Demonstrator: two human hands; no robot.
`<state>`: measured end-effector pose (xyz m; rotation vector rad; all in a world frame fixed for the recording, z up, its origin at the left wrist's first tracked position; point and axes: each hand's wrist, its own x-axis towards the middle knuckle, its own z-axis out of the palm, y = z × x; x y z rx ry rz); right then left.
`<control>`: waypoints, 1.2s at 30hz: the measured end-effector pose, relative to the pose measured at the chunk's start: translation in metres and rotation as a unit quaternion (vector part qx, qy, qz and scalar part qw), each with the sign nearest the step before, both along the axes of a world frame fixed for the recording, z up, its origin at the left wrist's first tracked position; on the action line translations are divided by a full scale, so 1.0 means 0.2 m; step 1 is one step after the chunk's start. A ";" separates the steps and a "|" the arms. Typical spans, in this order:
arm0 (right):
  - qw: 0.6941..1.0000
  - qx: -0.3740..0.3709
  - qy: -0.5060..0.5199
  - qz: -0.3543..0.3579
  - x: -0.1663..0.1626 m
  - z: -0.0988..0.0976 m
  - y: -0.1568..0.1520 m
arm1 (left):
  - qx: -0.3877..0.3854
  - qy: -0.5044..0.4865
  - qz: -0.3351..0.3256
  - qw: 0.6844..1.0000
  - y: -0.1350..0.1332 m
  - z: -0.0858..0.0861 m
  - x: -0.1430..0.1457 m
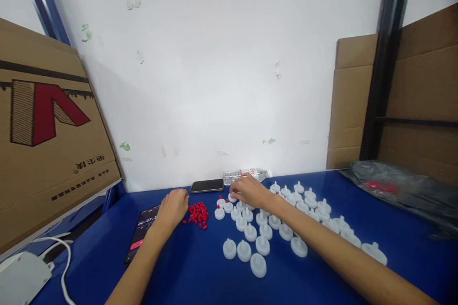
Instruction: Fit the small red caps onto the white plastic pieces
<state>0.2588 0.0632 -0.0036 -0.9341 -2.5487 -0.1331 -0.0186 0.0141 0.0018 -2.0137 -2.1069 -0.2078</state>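
Note:
My left hand (174,207) rests at the left edge of a pile of small red caps (198,214). Its fingers are curled together, and whatever is between them is hidden. My right hand (252,191) reaches to the back of a spread of white round lids with spouts (262,245). Its fingertips close on the spout of one white spouted lid (232,198), partly covering it. Just left of that, a white lid with a red cap on its spout (219,212) stands beside a couple of others fitted the same way.
A phone with a running timer (143,224) lies under my left forearm. Against the wall are another phone (206,186) and a clear bottle (232,177). A white power strip (25,279) sits front left, a grey plastic bag (386,183) at right. Cardboard (53,152) flanks the table.

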 end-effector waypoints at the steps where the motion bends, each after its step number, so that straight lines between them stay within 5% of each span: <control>1: 1.000 -0.004 -0.001 0.004 0.00 0.00 0.00 | -0.007 0.002 -0.002 1.000 -0.01 -0.01 0.00; 7: 0.998 -0.024 0.040 0.030 0.02 0.06 -0.05 | -0.033 0.007 0.006 0.999 -0.04 0.00 0.00; 14: 0.991 -0.069 -0.029 0.111 0.00 0.14 -0.12 | -0.048 0.011 0.008 0.999 -0.06 0.02 0.02; 22: 0.990 -0.069 -0.075 0.094 -0.04 0.08 -0.13 | -0.040 0.030 0.014 0.999 -0.05 0.00 0.03; 29: 1.000 0.007 0.012 0.021 -0.02 0.14 -0.12 | 0.024 0.020 0.014 0.999 -0.06 0.04 0.05; 32: 0.998 0.039 0.037 0.038 -0.03 0.15 -0.15 | 0.083 -0.008 -0.044 0.996 -0.08 0.07 0.10; 36: 0.996 0.021 0.024 0.083 -0.06 0.16 -0.20 | 0.187 -0.088 -0.225 0.952 -0.11 0.07 0.19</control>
